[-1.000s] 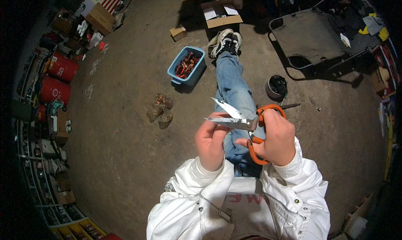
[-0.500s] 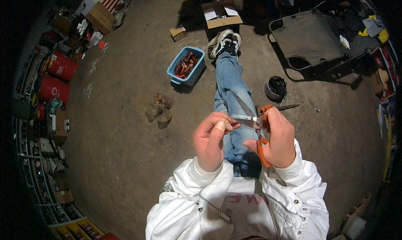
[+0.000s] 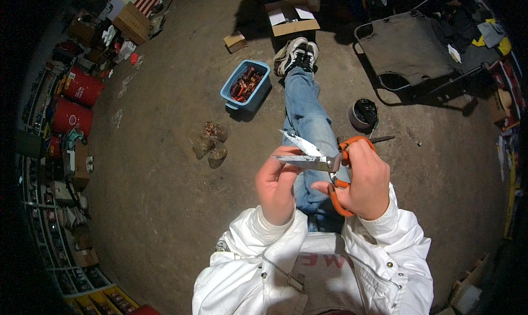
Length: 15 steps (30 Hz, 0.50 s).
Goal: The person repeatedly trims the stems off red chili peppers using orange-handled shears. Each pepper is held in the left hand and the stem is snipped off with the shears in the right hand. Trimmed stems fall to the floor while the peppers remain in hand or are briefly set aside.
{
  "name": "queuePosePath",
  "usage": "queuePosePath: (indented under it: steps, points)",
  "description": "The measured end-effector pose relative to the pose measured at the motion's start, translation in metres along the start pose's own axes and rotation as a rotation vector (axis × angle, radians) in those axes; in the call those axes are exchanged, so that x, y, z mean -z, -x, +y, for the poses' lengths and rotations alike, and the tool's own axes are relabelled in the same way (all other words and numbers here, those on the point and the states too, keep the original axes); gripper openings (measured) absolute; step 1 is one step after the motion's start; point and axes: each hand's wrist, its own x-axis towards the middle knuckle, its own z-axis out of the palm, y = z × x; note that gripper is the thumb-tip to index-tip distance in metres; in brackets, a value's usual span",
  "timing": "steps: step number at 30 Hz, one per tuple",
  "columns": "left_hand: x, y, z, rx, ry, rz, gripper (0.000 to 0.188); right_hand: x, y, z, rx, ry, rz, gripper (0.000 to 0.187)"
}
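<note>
My right hand (image 3: 367,180) grips a pair of scissors (image 3: 308,160) with orange handles, thumb and fingers at the two loops. The steel blades are parted and point left, with dark stains on them. They lie across the fingertips of my left hand (image 3: 276,186), in front of them from this view. The left fingers are pinched together; the blades hide whatever is between them. Below both hands stretch my legs in blue jeans (image 3: 311,114), ending in black and white shoes.
Left of my legs stands a blue tub (image 3: 226,91) of reddish-brown scraps, with clear bags (image 3: 204,147) of similar bits nearer. On the right are a dark bucket (image 3: 356,120) and a folding cot (image 3: 404,51). An opened carton (image 3: 294,28) sits beyond my feet; red drums (image 3: 73,116) line the left.
The scissors have moved left and turned, so their blades now cross in front of my left fingertips. A thin strand seen earlier at those fingertips is now hidden.
</note>
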Motion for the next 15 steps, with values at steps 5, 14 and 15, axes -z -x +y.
queuePosePath:
  steps: [5,14,15]
  points:
    - [0.0003,0.0007,-0.0009,0.000,-0.004,0.001,0.022,0.0007,0.0002,0.0001,-0.002,0.032,-0.009,0.060]
    - [-0.0021,0.0010,-0.0008,0.035,-0.011,0.056,0.018,-0.0044,0.0031,0.0031,-0.065,-0.099,-0.052,0.064]
    - [-0.0017,0.0005,-0.0008,0.049,0.018,0.052,0.017,-0.0068,0.0017,0.0036,-0.046,-0.117,-0.020,0.067]
